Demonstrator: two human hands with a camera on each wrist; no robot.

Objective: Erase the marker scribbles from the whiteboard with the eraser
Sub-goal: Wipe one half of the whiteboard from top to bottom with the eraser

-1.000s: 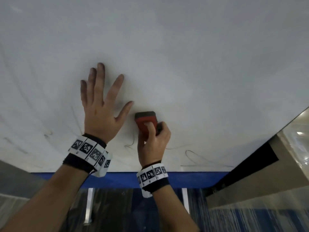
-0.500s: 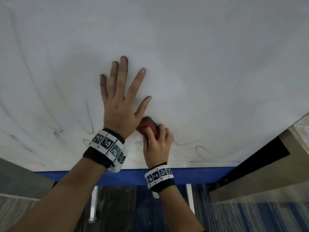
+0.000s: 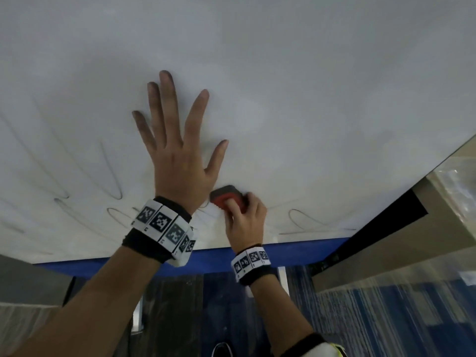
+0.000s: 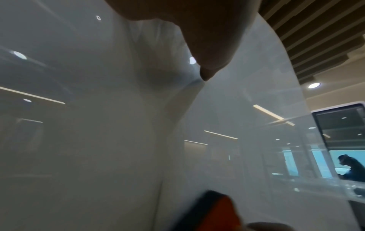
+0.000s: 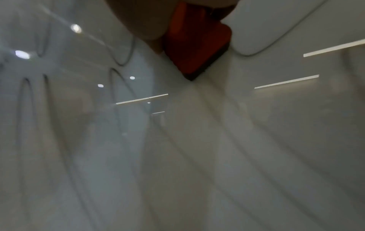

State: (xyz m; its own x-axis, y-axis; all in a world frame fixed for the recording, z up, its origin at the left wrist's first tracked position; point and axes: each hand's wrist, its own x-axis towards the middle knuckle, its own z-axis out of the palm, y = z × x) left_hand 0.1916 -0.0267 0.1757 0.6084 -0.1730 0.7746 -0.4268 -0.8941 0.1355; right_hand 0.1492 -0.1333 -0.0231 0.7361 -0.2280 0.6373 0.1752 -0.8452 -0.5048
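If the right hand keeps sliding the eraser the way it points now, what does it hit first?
Probably the left hand: the eraser in the right hand sits beside its heel on the whiteboard, though the exact heading is unclear.

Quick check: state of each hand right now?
Left hand: open, flat on the whiteboard.
Right hand: grips the eraser.

Red eraser [image 3: 228,198] with dark pad pressed flat on the glossy whiteboard [image 3: 309,86], thin looping scribbles [image 3: 113,181] either side.
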